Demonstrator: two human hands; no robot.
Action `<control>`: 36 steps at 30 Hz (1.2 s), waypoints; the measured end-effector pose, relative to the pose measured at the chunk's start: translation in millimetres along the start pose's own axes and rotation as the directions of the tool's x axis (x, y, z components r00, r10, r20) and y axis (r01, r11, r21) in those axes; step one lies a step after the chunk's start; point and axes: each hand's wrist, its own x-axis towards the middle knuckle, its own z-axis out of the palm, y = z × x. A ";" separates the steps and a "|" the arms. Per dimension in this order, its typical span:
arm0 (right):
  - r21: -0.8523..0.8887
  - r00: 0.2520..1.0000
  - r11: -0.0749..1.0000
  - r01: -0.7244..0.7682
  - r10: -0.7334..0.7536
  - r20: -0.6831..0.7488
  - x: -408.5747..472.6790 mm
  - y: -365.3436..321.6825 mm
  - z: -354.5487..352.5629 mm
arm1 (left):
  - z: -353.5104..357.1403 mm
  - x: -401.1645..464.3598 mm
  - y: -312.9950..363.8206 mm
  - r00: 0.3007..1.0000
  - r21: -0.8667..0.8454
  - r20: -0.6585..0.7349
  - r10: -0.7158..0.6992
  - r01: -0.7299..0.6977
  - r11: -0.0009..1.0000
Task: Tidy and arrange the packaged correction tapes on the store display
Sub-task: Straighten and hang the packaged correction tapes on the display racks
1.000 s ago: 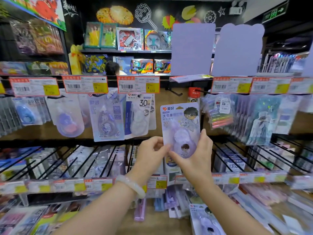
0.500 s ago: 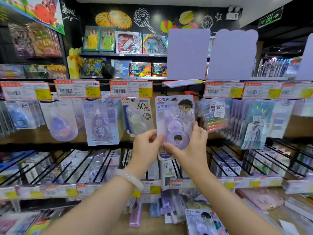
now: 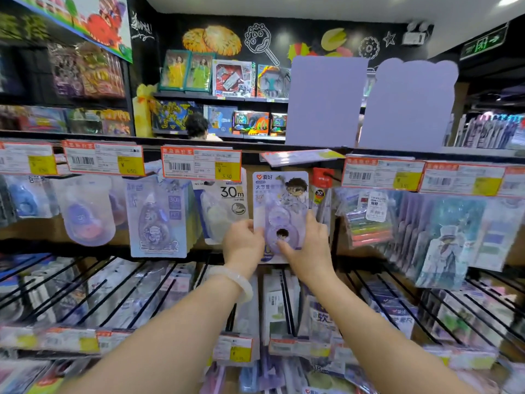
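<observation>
A purple carded correction tape pack (image 3: 279, 200) with a cartoon boy on it is held upright in front of the top peg row. My left hand (image 3: 243, 245) pinches its lower left edge. My right hand (image 3: 308, 245) grips its lower right side, thumb on the blister. The pack's top sits just under the price-tag rail, beside a white "30m" tape pack (image 3: 224, 211) on the left. Further left hang a purple pack (image 3: 159, 220) and a round blue-pink pack (image 3: 89, 217).
Price tags (image 3: 200, 164) line the rail above the pegs. A red-topped pack (image 3: 322, 191) and coloured pen packs (image 3: 369, 220) hang to the right. Black wire pegs (image 3: 287, 302) with more packs fill the lower row. Toy boxes (image 3: 233, 78) stand on far shelves.
Both hands have raised the purple pack from below the peg row up to the level of the hanging packs, close under the price rail.
</observation>
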 end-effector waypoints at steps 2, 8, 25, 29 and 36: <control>-0.021 1.000 1.000 0.015 -0.014 0.017 15.0 3.7 3.3 | 8.8 10.9 0.9 0.999 0.022 -0.037 -0.013 0.013 1.000; -0.026 0.998 0.999 -0.019 0.021 0.068 47.7 15.0 15.0 | 29.6 35.2 -4.0 0.995 0.083 -0.086 0.056 -0.048 0.995; -0.385 0.985 0.917 0.107 -0.044 0.169 -49.0 17.1 -11.2 | 13.0 -68.2 -22.8 0.890 0.613 0.430 0.150 -0.410 0.676; -0.444 0.984 0.890 0.099 -0.022 0.175 -97.5 13.2 -17.6 | -6.9 -106.6 -25.4 0.861 0.647 0.481 0.163 -0.474 0.597; -0.350 0.987 0.931 0.108 -0.058 0.151 -200.8 29.7 -3.8 | -32.5 -187.7 -72.3 0.780 0.506 0.512 0.358 -0.611 0.608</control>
